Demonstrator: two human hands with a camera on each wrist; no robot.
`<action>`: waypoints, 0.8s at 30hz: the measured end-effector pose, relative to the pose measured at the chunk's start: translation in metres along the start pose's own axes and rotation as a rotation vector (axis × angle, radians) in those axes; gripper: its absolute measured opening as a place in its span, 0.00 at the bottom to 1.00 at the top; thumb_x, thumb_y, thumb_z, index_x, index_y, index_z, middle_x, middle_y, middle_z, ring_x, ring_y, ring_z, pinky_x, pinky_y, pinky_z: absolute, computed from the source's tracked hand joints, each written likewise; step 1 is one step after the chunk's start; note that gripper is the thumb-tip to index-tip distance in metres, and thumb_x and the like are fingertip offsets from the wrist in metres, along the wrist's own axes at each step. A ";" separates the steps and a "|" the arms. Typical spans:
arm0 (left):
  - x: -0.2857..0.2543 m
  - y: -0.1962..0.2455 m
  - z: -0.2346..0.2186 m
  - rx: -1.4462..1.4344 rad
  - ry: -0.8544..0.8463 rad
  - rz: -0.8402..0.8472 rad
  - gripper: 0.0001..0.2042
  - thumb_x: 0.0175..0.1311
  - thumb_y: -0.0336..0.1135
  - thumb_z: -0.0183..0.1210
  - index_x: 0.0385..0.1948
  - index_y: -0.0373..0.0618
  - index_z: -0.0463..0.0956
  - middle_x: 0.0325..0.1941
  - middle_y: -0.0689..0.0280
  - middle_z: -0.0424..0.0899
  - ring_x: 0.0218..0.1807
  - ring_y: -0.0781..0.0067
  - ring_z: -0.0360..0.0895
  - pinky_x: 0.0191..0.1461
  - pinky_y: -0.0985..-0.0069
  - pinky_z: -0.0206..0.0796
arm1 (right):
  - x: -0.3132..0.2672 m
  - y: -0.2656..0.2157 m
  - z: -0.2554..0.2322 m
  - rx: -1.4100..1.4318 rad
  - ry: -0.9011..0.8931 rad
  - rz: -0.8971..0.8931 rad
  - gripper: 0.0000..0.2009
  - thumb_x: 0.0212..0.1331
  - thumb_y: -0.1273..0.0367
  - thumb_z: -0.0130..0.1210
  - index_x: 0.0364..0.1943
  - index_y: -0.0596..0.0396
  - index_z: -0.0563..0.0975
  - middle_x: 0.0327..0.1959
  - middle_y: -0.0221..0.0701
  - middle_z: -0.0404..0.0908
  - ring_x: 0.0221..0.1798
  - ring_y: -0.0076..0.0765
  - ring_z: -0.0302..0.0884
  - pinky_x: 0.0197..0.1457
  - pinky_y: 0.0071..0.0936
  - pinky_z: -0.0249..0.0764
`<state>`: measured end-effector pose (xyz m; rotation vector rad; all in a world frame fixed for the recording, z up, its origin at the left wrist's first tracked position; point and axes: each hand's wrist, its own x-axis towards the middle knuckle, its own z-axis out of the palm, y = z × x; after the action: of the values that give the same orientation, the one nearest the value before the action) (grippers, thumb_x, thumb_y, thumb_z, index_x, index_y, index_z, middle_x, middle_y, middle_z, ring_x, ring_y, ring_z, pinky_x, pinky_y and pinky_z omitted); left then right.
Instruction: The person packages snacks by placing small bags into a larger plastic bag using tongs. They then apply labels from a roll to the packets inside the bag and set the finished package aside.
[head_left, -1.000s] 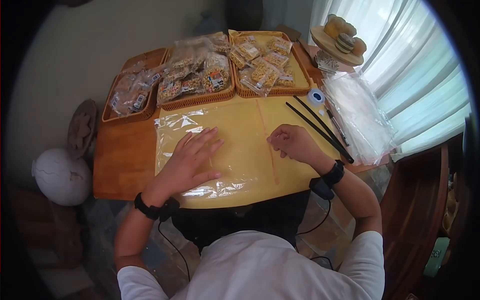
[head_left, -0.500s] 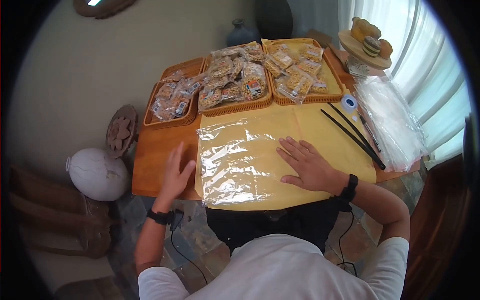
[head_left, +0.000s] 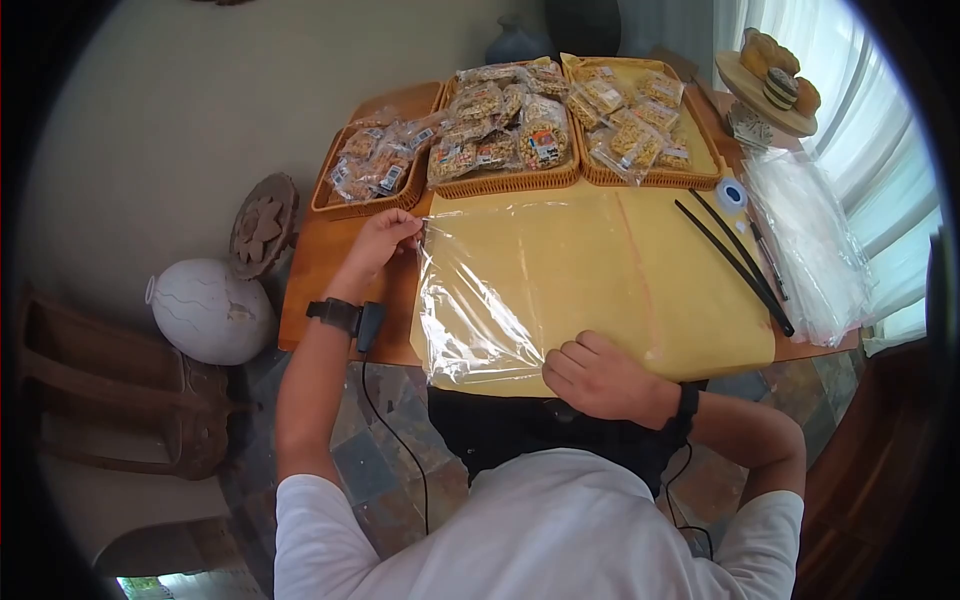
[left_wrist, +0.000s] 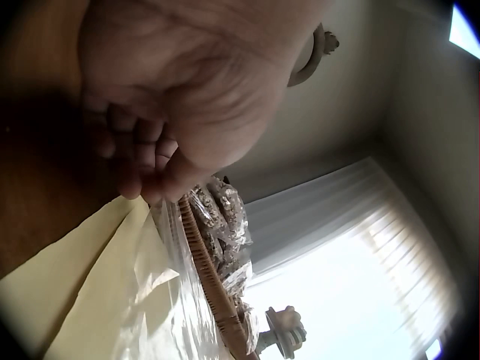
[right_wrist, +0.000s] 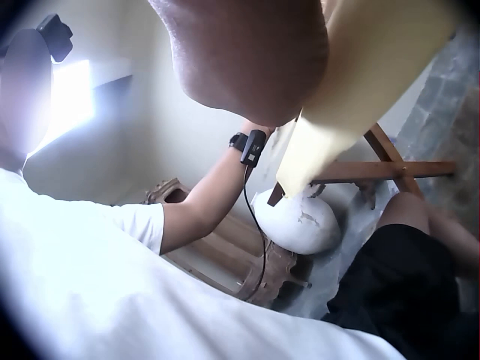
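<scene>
A clear plastic sheet [head_left: 470,320] with bright glare lies over yellow paper [head_left: 700,290] on the wooden table. My left hand [head_left: 382,243] pinches the sheet's far left corner between thumb and fingers; in the left wrist view the left hand [left_wrist: 176,97] has its fingertips together at the edge of the plastic [left_wrist: 187,315]. My right hand [head_left: 605,378], its fingers curled, is at the sheet's near right part, where creases converge; its fingertips are hidden. Only the underside of the right hand [right_wrist: 251,56] shows in the right wrist view.
Wicker trays of packaged snacks [head_left: 510,183] line the table's far side. On the right are two black strips [head_left: 735,262], a tape roll [head_left: 731,194], a pen [head_left: 768,258] and a stack of clear bags [head_left: 810,240]. A white round vase [head_left: 212,312] stands left of the table.
The left hand has moved from beside the sheet to its far left corner and grips it. My right hand has come nearer the front edge, its fingers now curled. The head view has shifted.
</scene>
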<state>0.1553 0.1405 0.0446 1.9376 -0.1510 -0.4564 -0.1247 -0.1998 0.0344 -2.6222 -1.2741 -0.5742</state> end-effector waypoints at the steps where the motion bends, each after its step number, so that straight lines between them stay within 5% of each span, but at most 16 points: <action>1: -0.001 0.003 0.002 0.012 0.017 -0.013 0.08 0.77 0.39 0.66 0.39 0.47 0.83 0.33 0.76 0.86 0.38 0.87 0.80 0.43 0.80 0.69 | -0.003 -0.001 0.001 -0.013 0.018 -0.019 0.08 0.54 0.68 0.58 0.38 0.54 0.80 0.36 0.28 0.75 0.41 0.31 0.75 0.48 0.31 0.72; 6: -0.003 -0.001 0.019 -0.024 0.055 0.014 0.08 0.80 0.41 0.64 0.46 0.48 0.82 0.37 0.74 0.87 0.40 0.85 0.82 0.45 0.80 0.69 | 0.000 0.001 0.006 -0.008 0.033 -0.060 0.08 0.57 0.67 0.60 0.38 0.54 0.80 0.35 0.28 0.74 0.39 0.31 0.75 0.46 0.31 0.71; 8: -0.017 -0.002 0.030 -0.108 0.282 0.129 0.12 0.80 0.41 0.63 0.54 0.45 0.80 0.46 0.70 0.88 0.46 0.79 0.84 0.50 0.79 0.72 | 0.005 -0.001 0.009 0.011 -0.051 0.027 0.17 0.65 0.59 0.62 0.49 0.57 0.82 0.46 0.32 0.81 0.49 0.35 0.80 0.54 0.34 0.74; 9: -0.014 -0.027 0.022 0.043 0.324 0.262 0.18 0.81 0.41 0.62 0.63 0.42 0.77 0.56 0.62 0.85 0.58 0.68 0.83 0.59 0.72 0.74 | 0.009 0.000 0.007 0.002 -0.051 0.039 0.17 0.65 0.59 0.62 0.49 0.57 0.82 0.46 0.32 0.81 0.49 0.35 0.80 0.54 0.34 0.74; 11: -0.071 -0.003 0.042 0.432 0.416 0.494 0.22 0.79 0.40 0.64 0.69 0.42 0.75 0.67 0.54 0.81 0.71 0.56 0.78 0.72 0.62 0.70 | 0.019 0.005 0.001 0.105 0.080 0.191 0.31 0.70 0.48 0.61 0.64 0.61 0.79 0.66 0.42 0.80 0.68 0.46 0.78 0.68 0.40 0.73; 13: -0.112 0.010 0.053 0.680 0.166 0.662 0.30 0.79 0.45 0.62 0.77 0.42 0.68 0.81 0.49 0.70 0.84 0.51 0.65 0.84 0.52 0.57 | 0.024 0.014 0.005 0.144 0.069 0.252 0.35 0.70 0.46 0.60 0.69 0.62 0.76 0.73 0.45 0.74 0.74 0.50 0.72 0.74 0.44 0.69; 14: -0.122 0.014 0.058 0.672 0.151 0.672 0.30 0.79 0.45 0.62 0.77 0.42 0.68 0.81 0.49 0.70 0.84 0.51 0.65 0.84 0.52 0.57 | 0.024 0.020 0.010 0.202 0.053 0.289 0.39 0.71 0.43 0.59 0.73 0.62 0.73 0.79 0.48 0.69 0.81 0.54 0.66 0.80 0.47 0.65; 16: -0.136 0.014 0.071 0.913 -0.147 0.659 0.35 0.76 0.54 0.63 0.78 0.44 0.68 0.87 0.49 0.61 0.88 0.46 0.56 0.89 0.48 0.44 | 0.015 0.037 0.025 0.219 -0.004 0.297 0.38 0.72 0.43 0.58 0.73 0.61 0.73 0.79 0.49 0.69 0.82 0.54 0.65 0.82 0.48 0.63; 18: -0.140 -0.007 0.067 0.940 -0.165 0.597 0.37 0.76 0.57 0.62 0.79 0.44 0.67 0.88 0.49 0.60 0.89 0.46 0.53 0.90 0.46 0.40 | 0.006 0.057 0.021 0.282 -0.063 0.148 0.38 0.73 0.43 0.58 0.74 0.60 0.73 0.79 0.49 0.69 0.82 0.54 0.66 0.81 0.49 0.64; 21: -0.135 -0.016 0.048 0.969 -0.157 0.509 0.39 0.74 0.60 0.61 0.80 0.44 0.66 0.89 0.50 0.58 0.90 0.47 0.51 0.90 0.44 0.37 | -0.026 0.085 -0.035 0.252 0.022 0.457 0.34 0.70 0.50 0.65 0.72 0.59 0.75 0.75 0.47 0.75 0.76 0.54 0.72 0.78 0.49 0.68; 24: -0.144 -0.006 0.042 1.003 -0.066 0.498 0.39 0.72 0.59 0.63 0.78 0.45 0.69 0.86 0.50 0.64 0.88 0.47 0.56 0.89 0.45 0.41 | -0.093 0.121 -0.067 -0.157 0.102 0.742 0.33 0.64 0.58 0.69 0.69 0.62 0.74 0.69 0.50 0.78 0.70 0.58 0.76 0.71 0.51 0.72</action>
<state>0.0066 0.1519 0.0596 2.7190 -1.0408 -0.0880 -0.0998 -0.3632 0.0590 -2.8556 -0.1747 -0.6624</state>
